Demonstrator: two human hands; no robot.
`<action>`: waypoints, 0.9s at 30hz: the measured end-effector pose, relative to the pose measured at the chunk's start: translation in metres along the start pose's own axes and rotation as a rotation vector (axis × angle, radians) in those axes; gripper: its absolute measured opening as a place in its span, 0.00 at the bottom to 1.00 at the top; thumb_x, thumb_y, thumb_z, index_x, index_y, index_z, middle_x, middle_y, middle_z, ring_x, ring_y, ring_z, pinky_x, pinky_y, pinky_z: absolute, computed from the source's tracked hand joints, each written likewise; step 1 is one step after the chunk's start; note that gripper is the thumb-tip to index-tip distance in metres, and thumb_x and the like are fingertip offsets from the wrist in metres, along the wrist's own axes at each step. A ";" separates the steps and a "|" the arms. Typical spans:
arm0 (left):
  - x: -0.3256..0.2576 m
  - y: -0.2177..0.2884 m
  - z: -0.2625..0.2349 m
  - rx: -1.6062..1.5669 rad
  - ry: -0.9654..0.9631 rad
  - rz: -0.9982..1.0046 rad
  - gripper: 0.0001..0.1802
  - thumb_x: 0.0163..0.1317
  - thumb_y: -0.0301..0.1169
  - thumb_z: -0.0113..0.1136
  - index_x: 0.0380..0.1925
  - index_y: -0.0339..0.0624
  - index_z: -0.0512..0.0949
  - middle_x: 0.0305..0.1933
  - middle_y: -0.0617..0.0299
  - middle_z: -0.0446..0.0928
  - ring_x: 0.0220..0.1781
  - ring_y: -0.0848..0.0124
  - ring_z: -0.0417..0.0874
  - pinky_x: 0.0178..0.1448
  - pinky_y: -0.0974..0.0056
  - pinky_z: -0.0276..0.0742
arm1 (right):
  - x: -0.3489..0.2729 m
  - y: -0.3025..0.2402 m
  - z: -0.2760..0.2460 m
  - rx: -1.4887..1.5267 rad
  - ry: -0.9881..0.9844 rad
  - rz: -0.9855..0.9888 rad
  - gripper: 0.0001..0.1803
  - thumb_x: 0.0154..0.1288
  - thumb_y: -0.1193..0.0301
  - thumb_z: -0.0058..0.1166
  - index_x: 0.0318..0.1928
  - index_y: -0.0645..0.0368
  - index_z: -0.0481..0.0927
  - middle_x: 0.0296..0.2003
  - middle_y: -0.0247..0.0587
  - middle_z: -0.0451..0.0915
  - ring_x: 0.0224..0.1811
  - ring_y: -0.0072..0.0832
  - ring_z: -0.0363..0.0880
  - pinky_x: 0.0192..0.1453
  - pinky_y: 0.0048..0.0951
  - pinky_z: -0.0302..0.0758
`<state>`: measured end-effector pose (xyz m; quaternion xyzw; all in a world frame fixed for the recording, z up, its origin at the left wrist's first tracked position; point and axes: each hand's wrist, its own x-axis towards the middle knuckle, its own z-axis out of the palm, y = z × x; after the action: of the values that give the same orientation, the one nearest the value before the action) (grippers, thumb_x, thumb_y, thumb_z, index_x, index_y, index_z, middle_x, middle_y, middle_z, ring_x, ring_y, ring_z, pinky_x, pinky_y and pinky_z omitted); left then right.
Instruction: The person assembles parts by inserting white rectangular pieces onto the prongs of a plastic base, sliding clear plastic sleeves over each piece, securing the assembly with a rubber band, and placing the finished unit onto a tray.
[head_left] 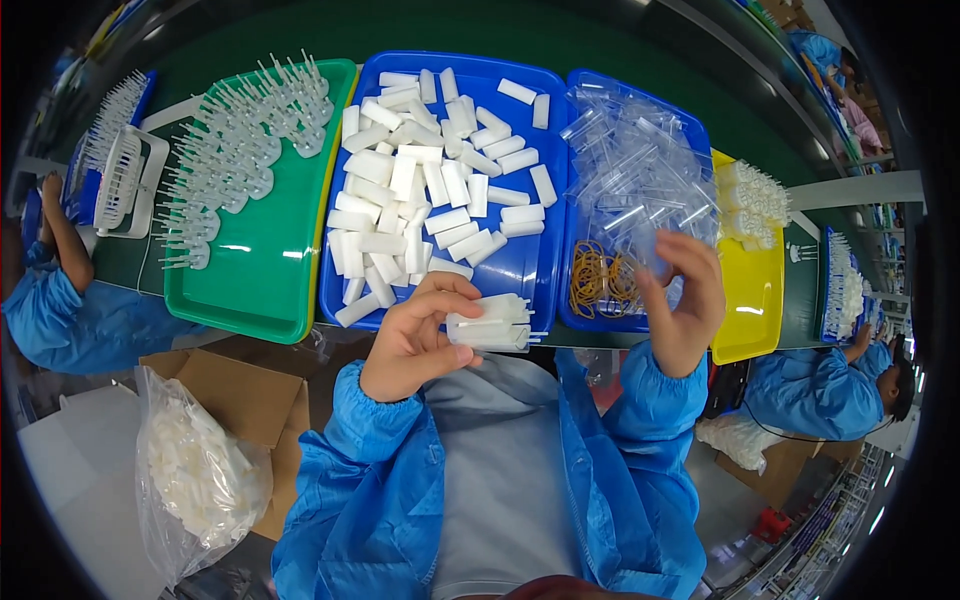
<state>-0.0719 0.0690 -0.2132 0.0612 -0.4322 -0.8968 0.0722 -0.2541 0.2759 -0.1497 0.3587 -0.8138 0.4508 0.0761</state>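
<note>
My left hand [412,335] is closed around a white pronged assembly [490,325], with thin pins sticking out to its right. It is held over the near edge of a blue tray [550,225] of white foam-like blocks [455,185]. To its right, my right hand [688,300] pinches a small transparent plastic piece [652,252] between thumb and fingers. This hand is above the near end of a second blue tray [697,130], where transparent plastic pieces [635,150] are heaped. Tan rubber bands [603,278] lie in that tray's near part.
On the left is a green tray [262,290] with rows of transparent pronged bases [255,150]. A yellow tray [748,310] at right carries white pronged assemblies [752,205]. A bag of white pieces [195,465] stands by a cardboard box [240,395]. Co-workers sit at both sides.
</note>
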 end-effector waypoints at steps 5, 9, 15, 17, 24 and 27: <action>0.001 -0.001 0.001 0.018 -0.021 0.000 0.22 0.50 0.10 0.56 0.47 0.36 0.75 0.56 0.56 0.61 0.59 0.66 0.70 0.49 0.66 0.84 | -0.012 -0.024 0.018 0.741 -0.148 -0.032 0.19 0.47 0.76 0.70 0.40 0.61 0.77 0.40 0.48 0.81 0.40 0.35 0.80 0.42 0.27 0.74; -0.001 -0.001 0.001 0.033 -0.021 -0.005 0.23 0.50 0.09 0.55 0.48 0.36 0.74 0.56 0.56 0.61 0.59 0.66 0.70 0.50 0.66 0.84 | -0.008 -0.026 0.028 0.628 -0.293 -0.041 0.21 0.44 0.72 0.74 0.39 0.59 0.78 0.37 0.42 0.83 0.40 0.32 0.81 0.39 0.27 0.73; 0.000 -0.001 0.003 0.024 -0.038 0.004 0.23 0.50 0.09 0.55 0.48 0.36 0.73 0.56 0.56 0.61 0.59 0.66 0.70 0.50 0.65 0.84 | -0.010 -0.032 0.038 0.580 -0.297 -0.043 0.21 0.42 0.71 0.75 0.38 0.58 0.79 0.36 0.41 0.84 0.37 0.30 0.81 0.34 0.26 0.73; 0.002 -0.003 0.003 0.011 -0.045 0.002 0.23 0.50 0.09 0.55 0.48 0.35 0.73 0.55 0.55 0.61 0.58 0.66 0.70 0.50 0.65 0.84 | -0.010 -0.035 0.042 0.598 -0.287 -0.075 0.20 0.42 0.71 0.75 0.38 0.58 0.80 0.35 0.41 0.83 0.36 0.30 0.81 0.34 0.27 0.74; 0.005 -0.002 0.008 0.091 -0.034 0.048 0.20 0.49 0.13 0.61 0.45 0.35 0.74 0.53 0.56 0.62 0.56 0.66 0.71 0.50 0.64 0.84 | -0.004 -0.048 0.046 0.531 -0.325 -0.245 0.23 0.39 0.73 0.76 0.37 0.60 0.78 0.33 0.43 0.82 0.34 0.34 0.81 0.38 0.31 0.76; 0.005 -0.004 0.011 0.153 -0.020 0.062 0.20 0.48 0.13 0.63 0.43 0.35 0.75 0.52 0.56 0.62 0.55 0.67 0.72 0.50 0.65 0.84 | -0.006 -0.053 0.046 0.501 -0.311 -0.204 0.22 0.38 0.73 0.77 0.35 0.60 0.79 0.31 0.41 0.82 0.31 0.34 0.80 0.34 0.30 0.75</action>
<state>-0.0794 0.0788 -0.2097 0.0443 -0.5017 -0.8591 0.0909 -0.2061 0.2253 -0.1431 0.5109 -0.6390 0.5671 -0.0952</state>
